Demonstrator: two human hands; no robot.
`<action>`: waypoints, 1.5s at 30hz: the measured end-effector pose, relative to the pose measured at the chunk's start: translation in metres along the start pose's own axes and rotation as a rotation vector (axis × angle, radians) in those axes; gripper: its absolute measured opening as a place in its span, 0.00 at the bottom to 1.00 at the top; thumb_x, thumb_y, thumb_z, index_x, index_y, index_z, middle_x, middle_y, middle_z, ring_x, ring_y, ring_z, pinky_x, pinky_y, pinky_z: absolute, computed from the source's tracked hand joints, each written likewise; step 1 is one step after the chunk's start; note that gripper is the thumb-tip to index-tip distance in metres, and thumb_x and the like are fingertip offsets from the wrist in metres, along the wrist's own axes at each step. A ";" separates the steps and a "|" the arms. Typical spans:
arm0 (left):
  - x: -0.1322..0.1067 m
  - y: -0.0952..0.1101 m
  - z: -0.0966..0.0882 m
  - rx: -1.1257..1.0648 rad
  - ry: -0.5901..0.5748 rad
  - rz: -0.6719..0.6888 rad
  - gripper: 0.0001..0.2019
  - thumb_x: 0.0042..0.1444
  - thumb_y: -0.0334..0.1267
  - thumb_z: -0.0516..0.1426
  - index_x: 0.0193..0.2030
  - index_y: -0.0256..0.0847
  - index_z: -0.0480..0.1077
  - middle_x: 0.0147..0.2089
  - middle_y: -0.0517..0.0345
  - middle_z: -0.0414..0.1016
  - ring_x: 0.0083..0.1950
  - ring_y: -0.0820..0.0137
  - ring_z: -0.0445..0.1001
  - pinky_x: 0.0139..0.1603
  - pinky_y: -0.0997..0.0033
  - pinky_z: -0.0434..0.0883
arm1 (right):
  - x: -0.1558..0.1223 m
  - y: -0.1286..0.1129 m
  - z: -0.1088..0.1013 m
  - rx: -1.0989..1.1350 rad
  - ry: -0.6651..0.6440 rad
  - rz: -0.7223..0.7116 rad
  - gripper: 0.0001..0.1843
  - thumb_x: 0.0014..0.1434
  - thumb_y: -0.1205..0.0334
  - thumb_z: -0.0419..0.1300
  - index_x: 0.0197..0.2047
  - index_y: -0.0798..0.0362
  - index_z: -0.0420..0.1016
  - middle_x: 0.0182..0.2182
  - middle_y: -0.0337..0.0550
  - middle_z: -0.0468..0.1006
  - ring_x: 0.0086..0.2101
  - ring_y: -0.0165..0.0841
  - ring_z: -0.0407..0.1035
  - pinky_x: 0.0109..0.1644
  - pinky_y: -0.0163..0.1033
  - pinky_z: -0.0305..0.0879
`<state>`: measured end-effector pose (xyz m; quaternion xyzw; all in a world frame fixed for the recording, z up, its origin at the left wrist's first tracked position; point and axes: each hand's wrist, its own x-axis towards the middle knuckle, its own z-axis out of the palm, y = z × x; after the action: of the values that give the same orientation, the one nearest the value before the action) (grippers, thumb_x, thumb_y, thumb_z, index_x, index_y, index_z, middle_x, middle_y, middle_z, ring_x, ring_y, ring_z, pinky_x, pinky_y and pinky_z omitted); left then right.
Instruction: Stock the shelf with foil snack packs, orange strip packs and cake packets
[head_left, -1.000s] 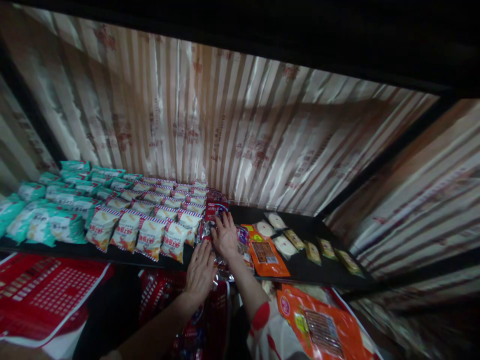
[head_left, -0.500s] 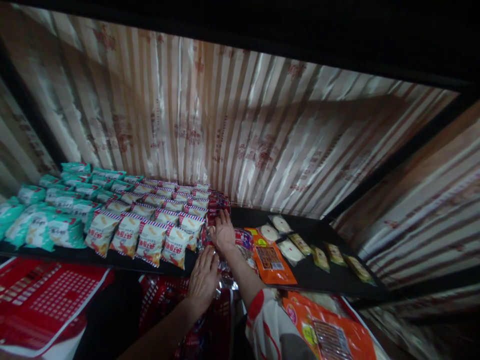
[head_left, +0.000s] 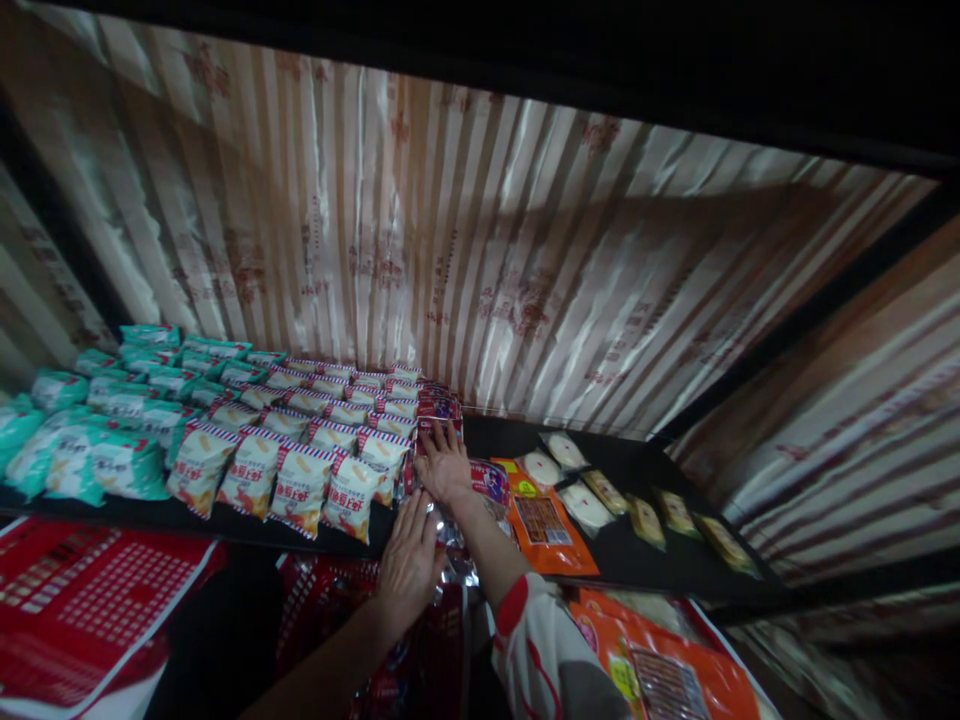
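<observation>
Dark red snack packets (head_left: pixel 439 400) lie in a row on the black shelf, beside white striped snack bags (head_left: pixel 349 493). My right hand (head_left: pixel 444 462) rests flat on the red packets, fingers spread toward the back. Just in front of it, my left hand (head_left: pixel 409 560) lies with outstretched fingers at the near end of the row, by the shelf's front edge. Shiny silver wrapping (head_left: pixel 451 540) shows between my hands and right forearm. A purple and red packet (head_left: pixel 489 480) lies right of my right wrist. What is under my palms is hidden.
Teal bags (head_left: pixel 131 462) stand at the far left. To the right lie an orange packet (head_left: pixel 540 520), round white items in clear wrap (head_left: pixel 585 505) and small yellowish packets (head_left: pixel 646 522). Below are red crates (head_left: pixel 97 600) and more orange packets (head_left: pixel 667 670). A patterned curtain (head_left: pixel 450 220) hangs behind.
My hands stay nearly in place on the red packets. My left hand has shifted very slightly, and the view has moved a little.
</observation>
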<state>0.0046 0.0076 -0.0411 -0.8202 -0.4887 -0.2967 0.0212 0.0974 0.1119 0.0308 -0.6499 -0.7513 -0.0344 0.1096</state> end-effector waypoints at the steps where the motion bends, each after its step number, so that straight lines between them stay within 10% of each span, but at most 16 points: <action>1: 0.000 -0.001 0.002 0.007 0.005 0.003 0.27 0.51 0.32 0.50 0.59 0.32 0.54 0.64 0.40 0.55 0.65 0.56 0.51 0.59 0.49 0.61 | 0.000 0.000 0.000 0.002 -0.004 0.005 0.27 0.58 0.51 0.48 0.60 0.46 0.59 0.63 0.43 0.52 0.63 0.43 0.37 0.62 0.50 0.38; 45: 0.002 -0.002 -0.015 0.041 -0.087 0.037 0.20 0.60 0.37 0.45 0.59 0.38 0.58 0.63 0.46 0.57 0.66 0.58 0.50 0.60 0.52 0.60 | -0.003 0.003 0.018 0.102 -0.057 0.151 0.30 0.55 0.44 0.50 0.60 0.39 0.57 0.64 0.36 0.48 0.62 0.47 0.39 0.60 0.52 0.43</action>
<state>-0.0037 0.0056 -0.0279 -0.8405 -0.4800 -0.2502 0.0223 0.0981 0.1130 0.0121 -0.6992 -0.7036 0.0310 0.1232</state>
